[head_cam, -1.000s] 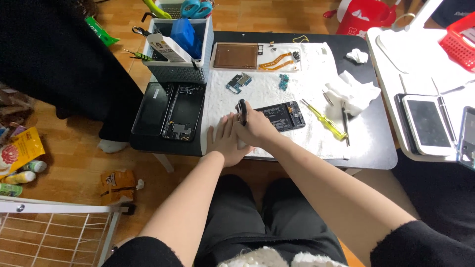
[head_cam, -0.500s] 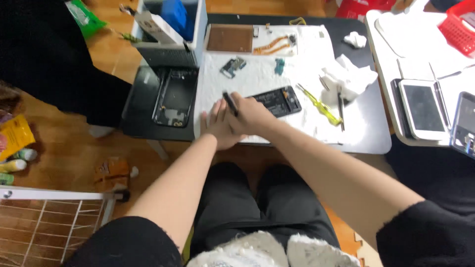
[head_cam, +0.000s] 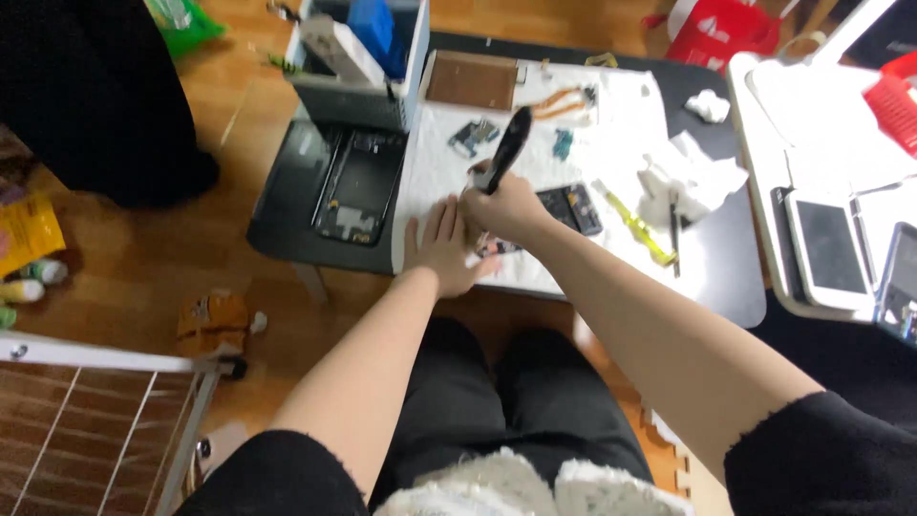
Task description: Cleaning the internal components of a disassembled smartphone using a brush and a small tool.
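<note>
We hold the black screwdriver tight in our right hand, left hand flat and open on the white mat beside the opened phone.

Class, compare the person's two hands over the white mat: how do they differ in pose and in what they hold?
The right hand is curled into a grip around a black tool; the left hand holds nothing. The left hand lies flat, fingers spread, palm down on the white mat; the right hand is raised, tool handle angled upward. Both are bare and meet beside the opened phone.
</note>
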